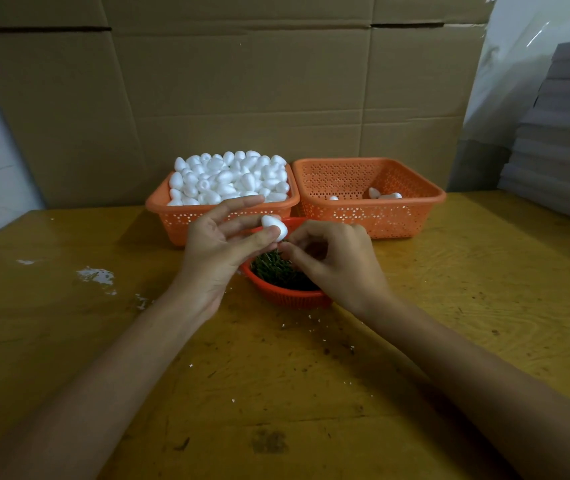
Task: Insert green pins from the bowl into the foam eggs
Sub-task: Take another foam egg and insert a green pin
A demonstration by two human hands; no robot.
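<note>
Centre of frame: the left hand [219, 247] grips one foam egg [274, 227] between thumb and fingers, its long axis tilted from upper left to lower right, lower end turned toward the right hand [337, 263]. The right fingertips [288, 250] are pinched together just below that end; whether they hold a pin cannot be told. Directly beneath, the red bowl [290, 296] holds green pins [273, 270]. Behind, the left basket [172, 220] is heaped with plain eggs [228, 178]; the right basket [397, 220] holds a few eggs [375, 192]

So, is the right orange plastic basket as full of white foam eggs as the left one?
No, the right orange basket holds a few foam eggs; the left orange basket is heaped.
</note>
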